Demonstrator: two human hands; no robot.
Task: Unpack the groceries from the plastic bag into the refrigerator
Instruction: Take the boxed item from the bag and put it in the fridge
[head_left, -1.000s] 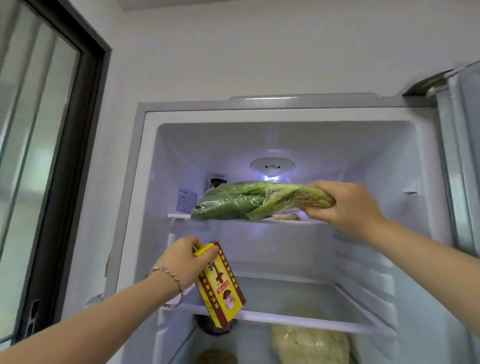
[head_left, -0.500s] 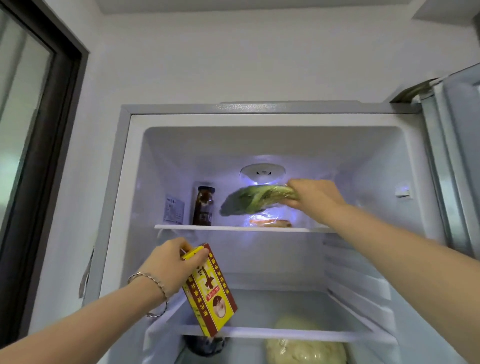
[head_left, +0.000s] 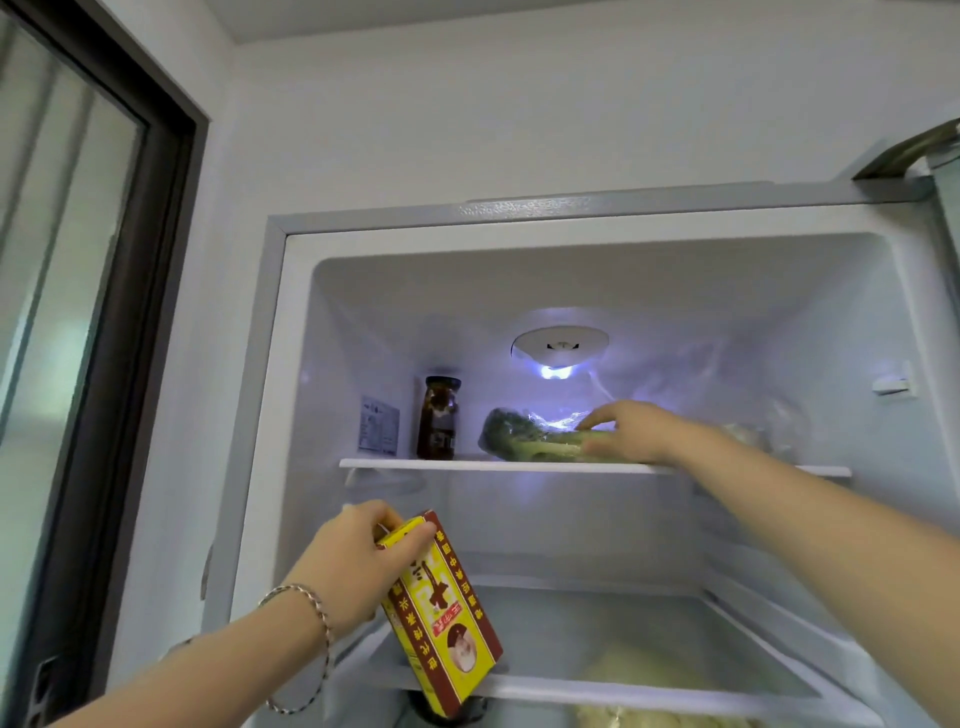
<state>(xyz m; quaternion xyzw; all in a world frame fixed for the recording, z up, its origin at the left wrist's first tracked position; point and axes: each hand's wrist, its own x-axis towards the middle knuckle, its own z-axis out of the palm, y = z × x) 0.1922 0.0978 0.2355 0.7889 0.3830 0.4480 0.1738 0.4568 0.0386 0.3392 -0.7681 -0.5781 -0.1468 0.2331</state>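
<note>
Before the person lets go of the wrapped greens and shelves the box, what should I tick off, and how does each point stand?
1. Wrapped greens lying on top shelf: ok.
2. Greens apart from dark jar: ok.
3. Right hand off the greens: not ok, fingers rest on them.
4. Yellow and red box firmly gripped by left hand: ok.
5. Box on a shelf: not ok, held tilted in front.
6. Room on lower shelves: cannot tell.

A single head-worn camera faces the open refrigerator (head_left: 280, 415) from close in front, tilted upward so the top shelf (head_left: 519, 465) sits near centre. The window frame (head_left: 130, 312) lies at nine o'clock, both forearms entering from six.
</note>
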